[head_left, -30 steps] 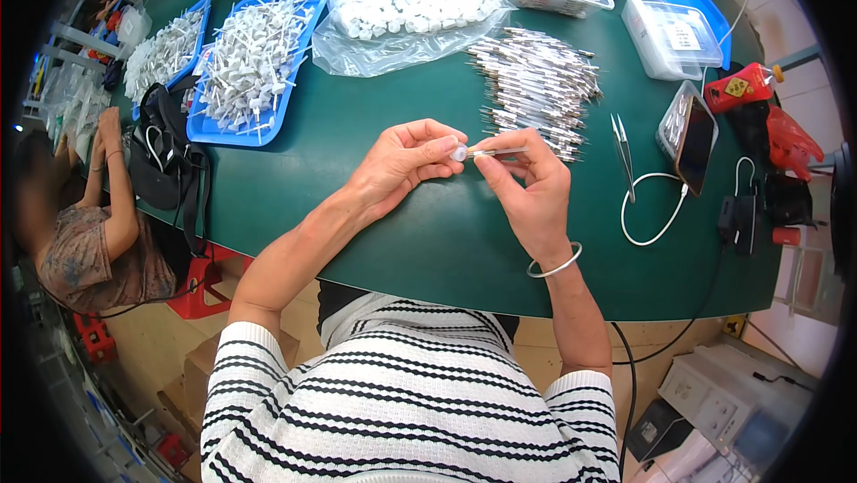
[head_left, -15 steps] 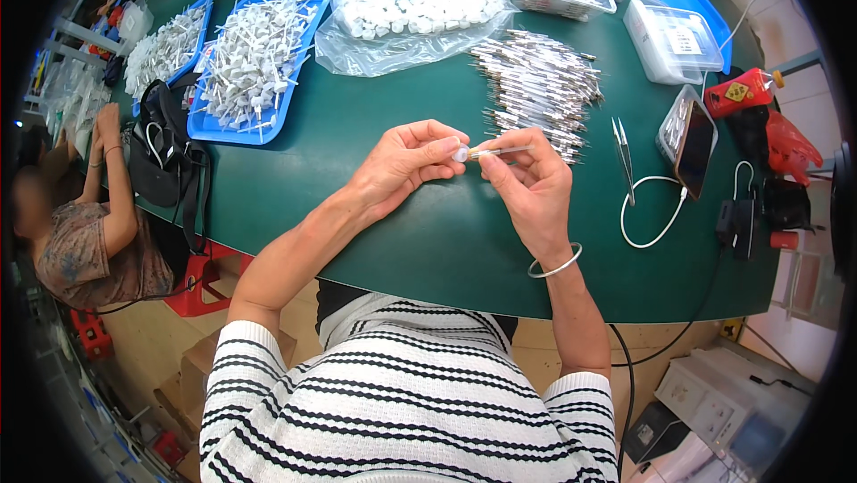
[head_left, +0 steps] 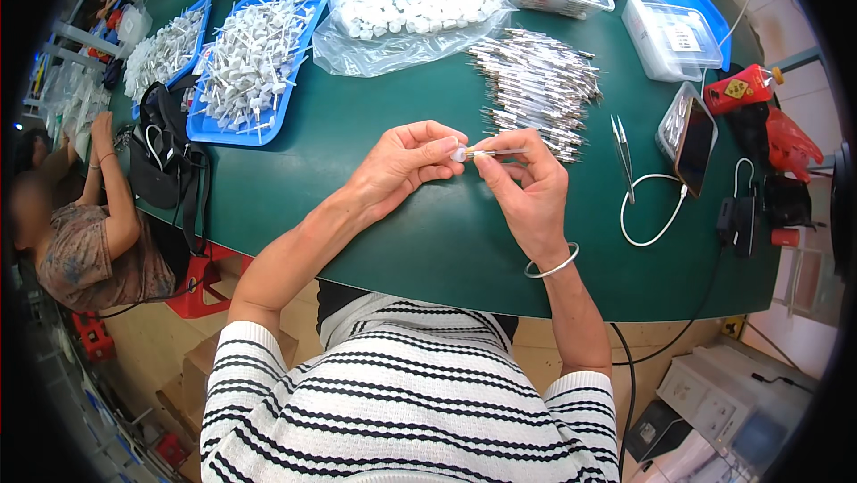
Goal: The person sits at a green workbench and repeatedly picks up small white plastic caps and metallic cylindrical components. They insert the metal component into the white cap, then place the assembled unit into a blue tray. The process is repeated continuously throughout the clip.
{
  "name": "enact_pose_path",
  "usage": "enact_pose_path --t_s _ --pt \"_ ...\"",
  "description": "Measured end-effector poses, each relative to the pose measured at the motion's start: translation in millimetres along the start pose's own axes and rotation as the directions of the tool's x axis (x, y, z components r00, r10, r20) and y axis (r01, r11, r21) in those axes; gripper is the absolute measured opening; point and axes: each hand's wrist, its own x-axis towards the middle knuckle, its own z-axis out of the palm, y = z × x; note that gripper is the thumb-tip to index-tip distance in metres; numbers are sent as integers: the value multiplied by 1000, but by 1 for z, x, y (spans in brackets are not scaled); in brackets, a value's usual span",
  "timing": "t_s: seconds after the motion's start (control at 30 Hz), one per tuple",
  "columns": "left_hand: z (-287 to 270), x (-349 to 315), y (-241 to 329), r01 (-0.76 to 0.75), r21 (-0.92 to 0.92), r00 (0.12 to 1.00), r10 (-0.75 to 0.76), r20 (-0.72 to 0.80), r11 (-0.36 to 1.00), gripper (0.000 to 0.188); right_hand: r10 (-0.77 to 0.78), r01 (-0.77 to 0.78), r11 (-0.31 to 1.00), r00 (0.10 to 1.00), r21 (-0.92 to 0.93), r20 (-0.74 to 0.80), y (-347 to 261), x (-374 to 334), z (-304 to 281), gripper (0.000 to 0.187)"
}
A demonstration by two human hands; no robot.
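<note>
Pinched in my left hand (head_left: 415,160) is a small white plastic cap (head_left: 460,154). My right hand (head_left: 528,181) grips a thin metal-and-white rod (head_left: 500,153) between thumb and fingers, its tip meeting the cap. Both hands are above the green table, close together. Beyond my right hand lies a heap of similar thin rods (head_left: 540,90). A plastic bag of many white caps (head_left: 420,14) sits at the far middle. To its left, a blue tray (head_left: 234,137) carries rods with white caps on them.
Tweezers (head_left: 623,157), a white cable (head_left: 644,245) and a phone (head_left: 694,151) on a clear box are on the right. Lidded boxes (head_left: 671,37) and a red bottle (head_left: 741,88) stand behind. A black bag (head_left: 165,153) lies left, beside another person (head_left: 98,242).
My right hand has shifted very slightly left and toward me, still holding the rod against the cap. My left hand stays in place.
</note>
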Motion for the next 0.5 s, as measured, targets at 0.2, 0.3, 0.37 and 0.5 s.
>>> enact_pose_path --t_s 0.2,0.3,0.37,0.5 --pt "1 -1 0 -2 -15 1000 2 7 1000 16 -9 9 1000 1000 -16 12 3 0 -1 11" --pt "0 -1 -1 -13 -15 1000 13 13 1000 16 -22 23 999 1000 -29 12 8 0 -1 11" --pt "-1 0 -1 -29 -10 999 29 14 1000 16 -40 41 998 999 -47 15 10 1 -2 11" --pt "1 -1 0 -137 140 991 137 8 981 18 3 1 996 999 -87 47 5 0 -3 9"
